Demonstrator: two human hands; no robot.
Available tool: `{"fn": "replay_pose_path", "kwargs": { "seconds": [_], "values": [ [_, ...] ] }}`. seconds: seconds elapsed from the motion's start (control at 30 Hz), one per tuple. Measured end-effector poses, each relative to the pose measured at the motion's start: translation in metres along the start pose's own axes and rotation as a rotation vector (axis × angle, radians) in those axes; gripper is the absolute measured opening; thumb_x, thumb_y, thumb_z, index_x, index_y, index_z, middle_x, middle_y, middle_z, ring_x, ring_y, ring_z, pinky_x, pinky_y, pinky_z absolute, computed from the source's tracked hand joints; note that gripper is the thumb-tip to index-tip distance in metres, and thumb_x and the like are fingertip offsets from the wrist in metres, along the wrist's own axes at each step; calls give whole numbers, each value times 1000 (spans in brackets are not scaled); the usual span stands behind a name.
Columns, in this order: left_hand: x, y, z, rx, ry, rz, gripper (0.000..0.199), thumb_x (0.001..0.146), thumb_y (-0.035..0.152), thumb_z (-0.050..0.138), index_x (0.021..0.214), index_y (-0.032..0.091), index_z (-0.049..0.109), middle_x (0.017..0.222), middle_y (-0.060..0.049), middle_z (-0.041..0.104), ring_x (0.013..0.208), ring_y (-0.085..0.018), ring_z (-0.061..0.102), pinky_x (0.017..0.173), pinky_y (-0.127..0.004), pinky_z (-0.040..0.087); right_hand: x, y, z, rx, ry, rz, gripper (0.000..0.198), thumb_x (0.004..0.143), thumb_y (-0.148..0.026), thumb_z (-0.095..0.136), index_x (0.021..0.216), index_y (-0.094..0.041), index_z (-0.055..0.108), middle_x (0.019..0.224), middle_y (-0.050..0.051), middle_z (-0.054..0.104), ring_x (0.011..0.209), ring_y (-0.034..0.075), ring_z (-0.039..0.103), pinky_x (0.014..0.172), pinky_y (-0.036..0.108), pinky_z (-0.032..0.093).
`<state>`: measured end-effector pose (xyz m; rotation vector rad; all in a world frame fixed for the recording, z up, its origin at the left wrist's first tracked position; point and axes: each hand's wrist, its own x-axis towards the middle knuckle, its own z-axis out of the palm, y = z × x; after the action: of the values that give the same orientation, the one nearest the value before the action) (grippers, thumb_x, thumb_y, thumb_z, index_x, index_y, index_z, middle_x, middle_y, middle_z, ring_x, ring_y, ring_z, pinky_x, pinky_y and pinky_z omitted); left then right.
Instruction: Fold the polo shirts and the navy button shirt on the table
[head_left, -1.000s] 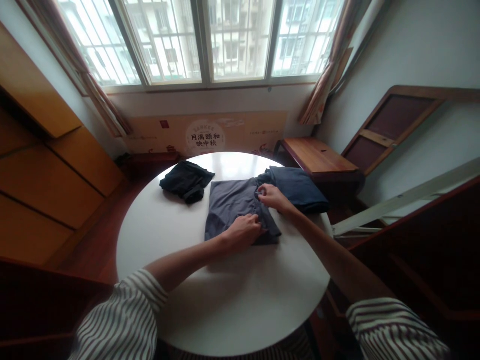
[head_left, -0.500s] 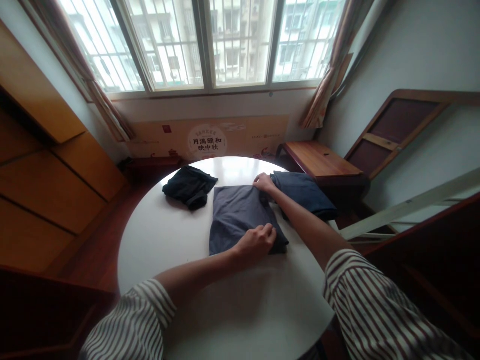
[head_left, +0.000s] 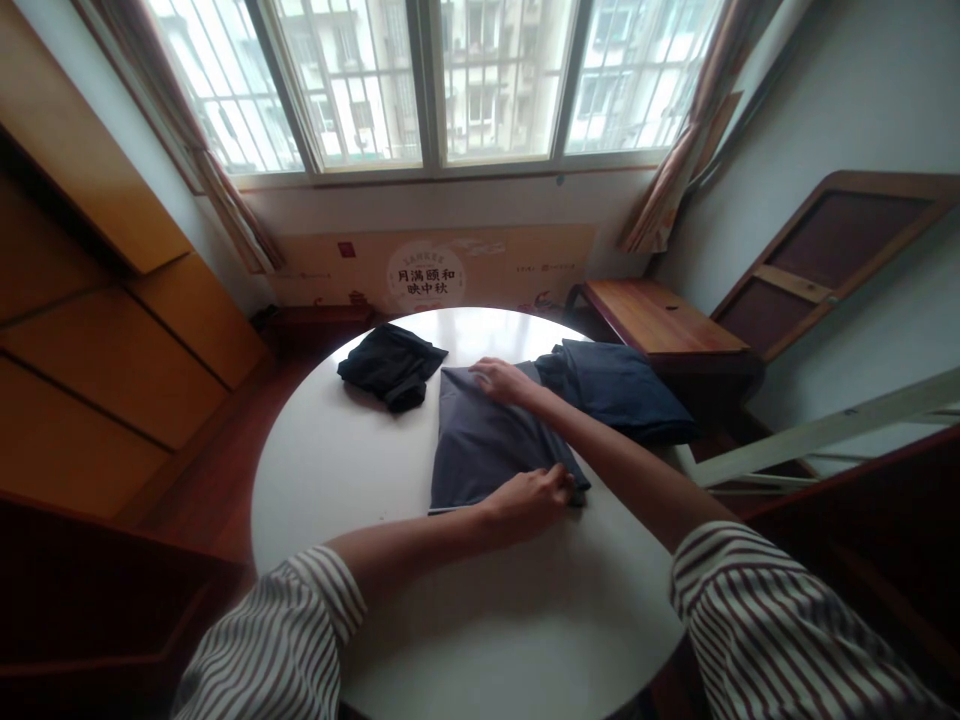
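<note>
A folded grey garment (head_left: 480,450) lies on the white round table (head_left: 322,480); its exact kind cannot be told. At its near right corner, my left hand (head_left: 532,500) is closed with curled fingers on the cloth. My right hand (head_left: 506,382) rests across the garment's far edge, fingers stretched out and a little apart. Just right of that hand sits a folded dark blue pile of cloth (head_left: 622,390). A crumpled black garment (head_left: 390,365) lies beyond the grey one to the left.
A wooden bench-like table (head_left: 667,315) stands behind on the right, near a pale slanted rail (head_left: 825,425). Wooden cabinets (head_left: 97,380) line the left side. Barred windows with curtains (head_left: 232,215) are at the back, above a printed banner (head_left: 337,265).
My right hand has moved left along the grey garment's far edge, and its fingers have spread. My left hand stays at the near right corner. The view has shifted slightly.
</note>
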<state>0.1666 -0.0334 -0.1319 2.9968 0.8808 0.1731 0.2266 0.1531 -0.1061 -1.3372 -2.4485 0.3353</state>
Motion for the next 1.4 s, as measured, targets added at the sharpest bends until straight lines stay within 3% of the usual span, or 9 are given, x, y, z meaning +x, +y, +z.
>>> {"fn": "replay_pose_path", "kwargs": {
  "seconds": [0.1,0.23,0.4,0.67,0.83,1.03,1.17,1.27,1.4],
  "values": [
    [-24,5,-22,-21,-2,-28,25,94,6,41,111,9,58,105,-13,60,90,-22,62,76,-30,55,3,-16,15,43,-52,-116,33,93,-26,60,125,-23,67,131,7,65,122,21,57,105,26,40],
    [-83,1,-47,-16,-30,-192,25,94,7,45,114,11,58,103,-12,61,92,-23,59,79,-34,54,18,-19,23,47,-45,-64,31,95,-24,55,120,-12,69,122,14,69,112,24,63,98,27,44],
    [-135,-7,-40,32,-35,-410,32,96,13,49,127,9,55,106,-13,61,94,-25,58,81,-37,55,51,-20,30,42,-41,53,30,92,-33,63,111,-12,73,108,13,73,100,23,66,89,26,48],
    [-142,-12,-21,89,-20,-320,19,94,4,45,97,13,62,96,-9,59,89,-23,55,82,-36,51,76,-35,52,25,-31,131,19,89,-32,69,101,-17,71,115,9,68,106,23,62,91,39,50],
    [-145,-13,-26,52,-82,-192,22,92,0,43,98,13,60,97,-9,59,90,-22,53,85,-33,50,76,-35,54,32,-14,139,18,91,-31,66,103,-19,72,111,7,70,104,22,64,89,38,50],
    [-122,-21,-46,-17,-63,-228,14,94,12,46,90,15,59,93,-8,59,83,-20,54,77,-32,49,67,-29,39,6,-8,163,21,90,-34,65,106,-23,74,105,5,73,98,19,66,84,26,50],
    [-68,-25,-46,-17,26,-137,22,101,27,43,101,14,61,101,-10,61,91,-22,57,81,-35,50,53,4,4,-104,1,297,26,94,-24,56,112,-12,72,114,16,70,106,23,66,89,28,49],
    [-25,-21,-34,16,-43,-114,30,98,37,52,105,10,62,104,-14,62,96,-26,59,77,-36,52,37,35,-25,-210,-32,433,35,88,-23,64,117,-4,67,119,26,66,111,32,64,90,36,51],
    [0,-17,-16,3,-118,-31,19,98,17,48,98,11,65,102,-13,63,90,-23,62,73,-31,53,20,56,-40,-290,-135,481,39,88,-32,70,118,-6,65,120,21,65,109,31,64,89,42,53]
  ]
}}
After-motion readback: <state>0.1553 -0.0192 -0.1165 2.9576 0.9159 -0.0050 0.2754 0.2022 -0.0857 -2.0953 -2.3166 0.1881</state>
